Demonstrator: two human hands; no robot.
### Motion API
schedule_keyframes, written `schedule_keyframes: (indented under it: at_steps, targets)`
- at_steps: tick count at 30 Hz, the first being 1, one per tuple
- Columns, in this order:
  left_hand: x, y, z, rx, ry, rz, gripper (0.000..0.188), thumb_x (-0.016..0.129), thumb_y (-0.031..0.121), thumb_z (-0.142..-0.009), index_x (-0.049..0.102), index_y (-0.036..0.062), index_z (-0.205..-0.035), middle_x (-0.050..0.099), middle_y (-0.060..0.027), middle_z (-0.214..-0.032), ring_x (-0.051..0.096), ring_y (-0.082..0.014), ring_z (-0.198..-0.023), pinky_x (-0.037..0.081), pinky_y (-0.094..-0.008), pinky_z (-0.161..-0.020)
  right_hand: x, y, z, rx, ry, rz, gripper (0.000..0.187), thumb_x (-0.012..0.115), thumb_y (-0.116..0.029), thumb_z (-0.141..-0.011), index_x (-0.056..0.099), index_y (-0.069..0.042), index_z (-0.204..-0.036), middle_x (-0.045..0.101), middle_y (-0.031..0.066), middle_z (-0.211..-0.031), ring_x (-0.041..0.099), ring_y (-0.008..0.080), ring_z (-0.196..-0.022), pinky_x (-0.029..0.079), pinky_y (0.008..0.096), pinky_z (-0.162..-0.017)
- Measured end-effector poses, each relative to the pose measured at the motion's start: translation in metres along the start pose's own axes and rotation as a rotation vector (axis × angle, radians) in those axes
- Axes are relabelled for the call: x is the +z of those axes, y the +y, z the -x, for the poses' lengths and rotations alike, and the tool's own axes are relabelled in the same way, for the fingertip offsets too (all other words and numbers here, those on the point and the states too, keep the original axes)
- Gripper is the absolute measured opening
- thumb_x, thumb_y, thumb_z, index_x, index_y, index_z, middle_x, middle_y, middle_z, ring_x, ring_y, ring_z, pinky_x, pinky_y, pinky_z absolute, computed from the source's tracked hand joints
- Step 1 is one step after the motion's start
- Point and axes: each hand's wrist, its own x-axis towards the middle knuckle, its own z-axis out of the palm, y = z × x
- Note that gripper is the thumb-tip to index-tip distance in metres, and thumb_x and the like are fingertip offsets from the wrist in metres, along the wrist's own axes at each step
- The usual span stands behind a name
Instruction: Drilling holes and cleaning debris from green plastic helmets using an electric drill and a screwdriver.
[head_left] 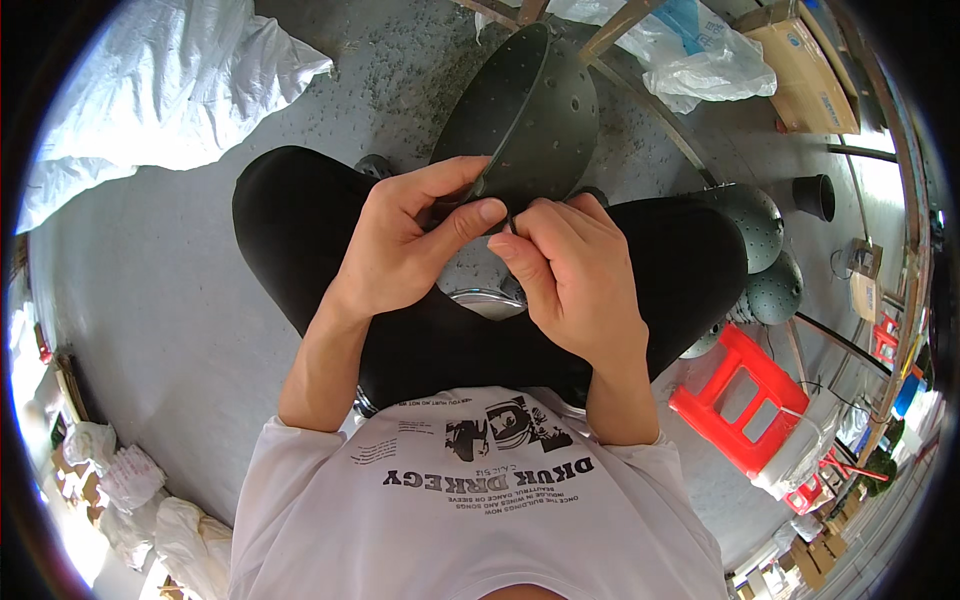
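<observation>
One view, head: dark perforated bowl (560, 130) tipped on side, between black-trousered knees (690, 245), opening facing left. Left hand (395, 240) holds near end of rim, thumb toward right hand. Right hand (590, 270) bunched just beside, thumb and index close together, narrow grip; cannot tell whether anything pinched. Step in hand looks like fine work at rim; next move likely calls for steady left hold, small right-finger action. Most of bowl lies beyond both grips, away from white shirt (520, 540).
</observation>
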Motion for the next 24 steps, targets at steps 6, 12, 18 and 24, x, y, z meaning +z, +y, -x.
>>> schedule_keyframes:
  at_steps: [6,12,18,24]
  targets:
    - [0.004,0.000,-0.002,0.006,0.015,-0.077,0.030,0.061,-0.002,-0.096,0.059,-0.0078,-0.125,0.067,-0.0041,-0.097,0.059,-0.0063,-0.084,0.049,-0.0207,-0.071,0.002,0.006,0.003,-0.023,-0.016,-0.010,0.014,0.064,-0.014,-0.092,0.057,-0.005,-0.084,0.056,0.0053,-0.068,0.052,0.0271,-0.061,0.039,0.0359,-0.064]
    - [0.009,-0.012,-0.003,0.009,0.086,-0.109,0.030,0.062,0.000,-0.095,0.060,-0.0068,-0.124,0.068,-0.0047,-0.098,0.060,-0.0069,-0.085,0.050,-0.0226,-0.075,0.006,0.008,0.000,-0.030,-0.030,0.115,0.015,0.063,-0.013,-0.092,0.051,-0.006,-0.084,0.055,0.0068,-0.070,0.057,0.0260,-0.064,0.040,0.0375,-0.063]
    - [0.013,-0.009,-0.004,-0.035,0.118,0.006,0.029,0.060,0.001,-0.096,0.060,-0.0063,-0.124,0.069,-0.0062,-0.101,0.061,-0.0081,-0.090,0.051,-0.0236,-0.080,0.012,0.008,0.002,0.059,0.021,-0.005,0.015,0.063,-0.014,-0.093,0.052,-0.006,-0.085,0.057,0.0066,-0.070,0.056,0.0285,-0.062,0.040,0.0384,-0.060]
    - [0.021,-0.001,-0.006,0.032,0.195,-0.037,0.040,0.060,-0.005,-0.094,0.052,-0.0047,-0.133,0.068,-0.0080,-0.103,0.061,-0.0081,-0.084,0.049,-0.0226,-0.072,0.006,0.006,0.006,0.271,-0.046,-0.239,0.016,0.055,-0.013,-0.098,0.057,-0.002,-0.087,0.059,0.0074,-0.068,0.055,0.0246,-0.062,0.042,0.0350,-0.059]
